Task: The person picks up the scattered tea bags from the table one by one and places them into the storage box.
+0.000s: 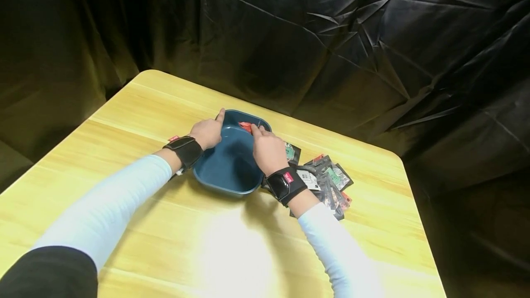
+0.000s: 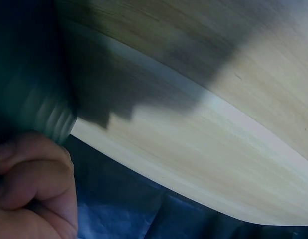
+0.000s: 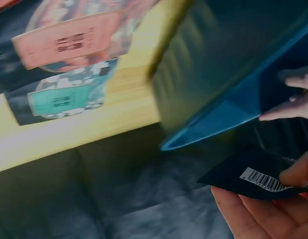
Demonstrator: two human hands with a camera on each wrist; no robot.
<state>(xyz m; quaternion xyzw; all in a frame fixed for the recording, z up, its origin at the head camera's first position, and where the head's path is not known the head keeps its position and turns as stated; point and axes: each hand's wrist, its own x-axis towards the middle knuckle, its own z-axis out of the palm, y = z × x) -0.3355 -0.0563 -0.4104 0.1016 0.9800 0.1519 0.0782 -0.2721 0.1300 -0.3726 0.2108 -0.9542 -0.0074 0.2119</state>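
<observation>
A dark blue square plastic basin (image 1: 232,160) sits on the table, tilted across the right wrist view. My left hand (image 1: 208,132) is at its far left rim, forefinger extended along the edge and the other fingers curled in, as the left wrist view shows (image 2: 34,184). Over the basin's far right side, my right hand (image 1: 268,151) pinches a small packet (image 3: 263,181) between thumb and fingers. Its black back carries a white barcode label; a red part (image 1: 245,126) shows in the head view. Just right of the basin lies a green-labelled packet (image 1: 290,151).
Several black packets with clear windows and red or green labels lie in a loose pile (image 1: 327,183) to the right of the basin. The wooden table (image 1: 157,224) has rounded corners. Behind it hangs a creased black sheet (image 1: 290,49).
</observation>
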